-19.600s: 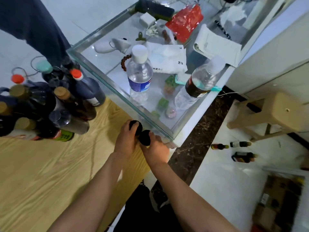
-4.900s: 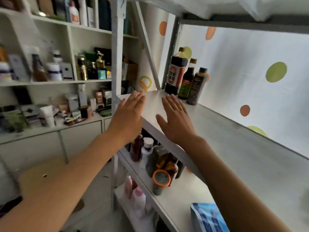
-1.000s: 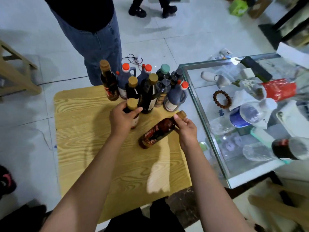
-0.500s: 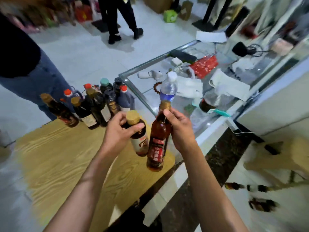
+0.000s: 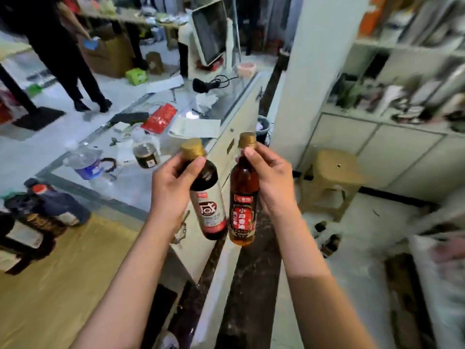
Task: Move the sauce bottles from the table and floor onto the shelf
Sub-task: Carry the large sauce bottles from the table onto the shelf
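Observation:
My left hand [image 5: 173, 187] grips the neck of a dark sauce bottle [image 5: 210, 210] with a gold cap and a white label. My right hand [image 5: 271, 177] holds an amber bottle [image 5: 242, 210] with a gold cap and a red label by its neck. Both bottles hang side by side in the air, almost touching. Several more sauce bottles [image 5: 45, 210] stand at the left edge on the wooden table [image 5: 63, 285]. Small bottles [image 5: 329, 238] lie blurred on the floor by a stool.
A glass counter [image 5: 141, 177] with water bottles, papers and a red packet lies behind the hands. A wooden stool [image 5: 334, 172] stands at the right, white cabinets and shelves [image 5: 402, 117] behind it. A person's legs [image 5: 75, 79] stand far left.
Both hands have lifted their bottles off the table and carried them rightward; the view has swung right, from the table toward the stool and shelves.

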Demonstrator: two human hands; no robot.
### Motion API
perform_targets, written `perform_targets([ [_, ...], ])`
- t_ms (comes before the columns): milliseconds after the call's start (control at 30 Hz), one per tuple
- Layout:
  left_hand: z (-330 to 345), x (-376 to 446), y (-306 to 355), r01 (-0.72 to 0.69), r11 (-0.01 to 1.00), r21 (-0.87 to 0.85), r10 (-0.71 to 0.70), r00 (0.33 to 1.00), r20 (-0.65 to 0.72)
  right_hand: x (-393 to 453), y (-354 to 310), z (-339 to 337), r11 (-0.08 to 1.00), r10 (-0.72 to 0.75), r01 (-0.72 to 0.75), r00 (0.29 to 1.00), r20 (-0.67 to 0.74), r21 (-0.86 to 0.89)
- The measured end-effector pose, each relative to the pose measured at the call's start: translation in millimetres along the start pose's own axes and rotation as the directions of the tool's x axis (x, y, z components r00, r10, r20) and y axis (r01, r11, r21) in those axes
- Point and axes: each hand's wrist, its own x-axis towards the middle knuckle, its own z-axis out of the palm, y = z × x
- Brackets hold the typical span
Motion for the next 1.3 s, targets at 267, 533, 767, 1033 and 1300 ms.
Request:
perform_targets([
  [267,190.0,-30.8,1.2,-0.063,0.998,-0.032,0.070,0.949,0.306,-30.8,-101.1,-158.8,0.961,-0.247,0.219,0.954,-0.168,-0.171],
  [533,353.7,-48.8,5.5,-0.053,0.992,-0.112,0.109,0.807,0.580,-66.9,-163.5,-287.5,0.871,-0.461,0.313,0.788,-0.407,-0.379],
  [767,487.0,-54.1,2.5,0.057,0.980,-0.189,0.106,0.655,0.748,-72.6,-210.1,-382.7,0.847,-0.516,0.259,0.610,-0.601,-0.465],
  [1033,657.9,-35.6,20.0,0.138,0.944,-0.301,0.227,0.392,0.891,-30.0,-274.0,-469.1,0.752,-0.622,0.099,0.432,-0.653,-0.651],
  [1300,804.2,-5.0,63.2,0.275,0.892,-0.359,0.300,0.236,0.924,18.5,-363.0,-536.5,0.656,-0.749,0.083,0.186,-0.636,-0.750],
])
